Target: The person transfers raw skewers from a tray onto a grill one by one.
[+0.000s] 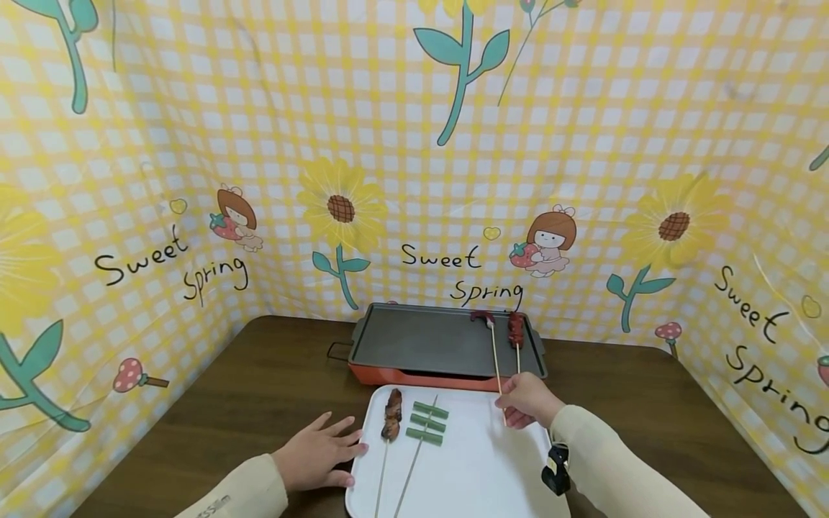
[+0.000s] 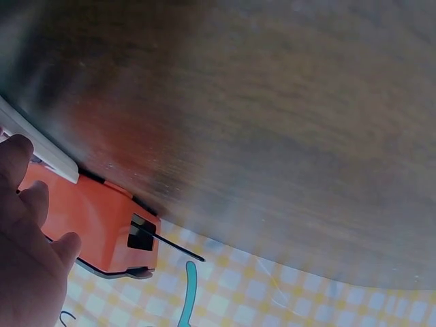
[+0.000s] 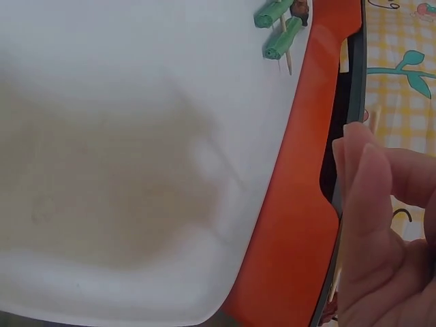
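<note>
My right hand point(image 1: 527, 399) pinches the stick of a skewer point(image 1: 496, 360) above the tray's far right side. A dark red, curled piece with a pale part is at that skewer's far end, over the griddle point(image 1: 421, 338). Beside it, a skewer of red chunks point(image 1: 516, 331) lies on the griddle's right end. Fingers spread, my left hand point(image 1: 317, 453) touches the left rim of the white tray point(image 1: 479, 467). On the tray lie a browned meat skewer point(image 1: 392, 414) and a skewer of green pieces point(image 1: 427, 437). In the right wrist view, the thumb and fingertips point(image 3: 368, 160) meet.
The griddle's orange-red base point(image 1: 382, 375) stands just behind the tray, with a wire handle point(image 1: 337, 351) sticking out left. Both are on a dark wooden table point(image 1: 214, 403). A yellow checked cloth point(image 1: 401, 144) hangs behind and at the sides.
</note>
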`<state>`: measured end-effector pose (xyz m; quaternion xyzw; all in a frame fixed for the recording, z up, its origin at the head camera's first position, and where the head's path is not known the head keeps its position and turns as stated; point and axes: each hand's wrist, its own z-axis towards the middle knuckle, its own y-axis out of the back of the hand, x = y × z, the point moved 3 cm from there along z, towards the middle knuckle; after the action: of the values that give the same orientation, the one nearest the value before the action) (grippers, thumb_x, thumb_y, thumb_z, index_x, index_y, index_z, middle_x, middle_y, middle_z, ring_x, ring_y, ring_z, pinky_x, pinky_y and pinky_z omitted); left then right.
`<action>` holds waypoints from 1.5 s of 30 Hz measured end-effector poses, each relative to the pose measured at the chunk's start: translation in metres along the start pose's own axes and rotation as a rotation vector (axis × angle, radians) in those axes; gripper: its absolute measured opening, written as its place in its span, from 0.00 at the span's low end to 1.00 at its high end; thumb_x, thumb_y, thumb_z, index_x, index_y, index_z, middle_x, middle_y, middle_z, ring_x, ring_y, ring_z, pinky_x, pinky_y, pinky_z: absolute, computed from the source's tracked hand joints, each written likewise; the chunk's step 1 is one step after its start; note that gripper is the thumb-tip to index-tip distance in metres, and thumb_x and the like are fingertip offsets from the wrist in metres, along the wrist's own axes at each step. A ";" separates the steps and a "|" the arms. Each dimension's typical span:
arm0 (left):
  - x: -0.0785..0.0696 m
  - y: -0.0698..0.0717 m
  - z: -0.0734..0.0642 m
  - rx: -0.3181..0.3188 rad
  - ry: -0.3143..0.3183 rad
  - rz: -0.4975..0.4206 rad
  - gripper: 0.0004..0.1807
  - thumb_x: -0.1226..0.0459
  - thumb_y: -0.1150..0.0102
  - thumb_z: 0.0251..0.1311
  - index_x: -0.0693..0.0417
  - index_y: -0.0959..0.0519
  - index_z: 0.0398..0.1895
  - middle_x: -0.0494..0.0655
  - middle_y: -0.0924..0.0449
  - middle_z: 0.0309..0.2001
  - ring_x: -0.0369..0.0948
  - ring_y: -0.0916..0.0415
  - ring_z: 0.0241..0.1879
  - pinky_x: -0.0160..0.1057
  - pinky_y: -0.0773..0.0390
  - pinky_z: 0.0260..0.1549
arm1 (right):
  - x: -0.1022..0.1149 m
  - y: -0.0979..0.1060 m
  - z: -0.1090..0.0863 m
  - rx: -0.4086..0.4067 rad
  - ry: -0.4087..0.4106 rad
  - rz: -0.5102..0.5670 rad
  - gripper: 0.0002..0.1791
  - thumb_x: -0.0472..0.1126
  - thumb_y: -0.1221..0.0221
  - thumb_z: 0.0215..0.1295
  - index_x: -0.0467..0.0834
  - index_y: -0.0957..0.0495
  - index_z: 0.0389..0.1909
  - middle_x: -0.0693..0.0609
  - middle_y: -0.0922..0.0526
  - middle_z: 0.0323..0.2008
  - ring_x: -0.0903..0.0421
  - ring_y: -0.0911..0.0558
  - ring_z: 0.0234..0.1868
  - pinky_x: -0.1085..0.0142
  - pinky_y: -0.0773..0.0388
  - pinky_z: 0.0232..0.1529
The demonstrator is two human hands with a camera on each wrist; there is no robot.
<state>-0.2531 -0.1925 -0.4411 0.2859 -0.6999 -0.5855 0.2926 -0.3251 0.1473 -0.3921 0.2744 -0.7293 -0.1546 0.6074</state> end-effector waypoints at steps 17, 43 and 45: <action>-0.003 -0.006 0.002 -0.013 -0.013 -0.018 0.30 0.40 0.54 0.64 0.43 0.26 0.64 0.45 0.28 0.63 0.47 0.38 0.67 0.60 0.38 0.59 | 0.002 0.004 -0.023 0.006 0.068 -0.071 0.08 0.36 0.36 0.60 0.38 0.24 0.27 0.47 0.22 0.16 0.56 0.23 0.15 0.64 0.21 0.20; -0.002 -0.002 -0.002 -0.043 -0.009 -0.020 0.32 0.39 0.57 0.64 0.45 0.26 0.64 0.47 0.28 0.63 0.50 0.38 0.67 0.61 0.39 0.59 | -0.023 -0.062 -0.086 0.380 0.235 -0.021 0.06 0.35 0.34 0.53 0.43 0.23 0.25 0.54 0.25 0.12 0.64 0.27 0.13 0.72 0.30 0.16; -0.001 -0.001 -0.001 -0.041 -0.007 -0.019 0.32 0.39 0.57 0.64 0.45 0.26 0.64 0.47 0.28 0.63 0.50 0.38 0.67 0.61 0.39 0.59 | -0.022 -0.068 -0.086 0.391 0.275 -0.019 0.05 0.34 0.34 0.52 0.43 0.22 0.24 0.56 0.26 0.12 0.65 0.28 0.14 0.73 0.31 0.18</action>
<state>-0.2516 -0.1923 -0.4418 0.2844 -0.6859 -0.6035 0.2906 -0.2249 0.1151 -0.4292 0.4120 -0.6532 0.0225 0.6349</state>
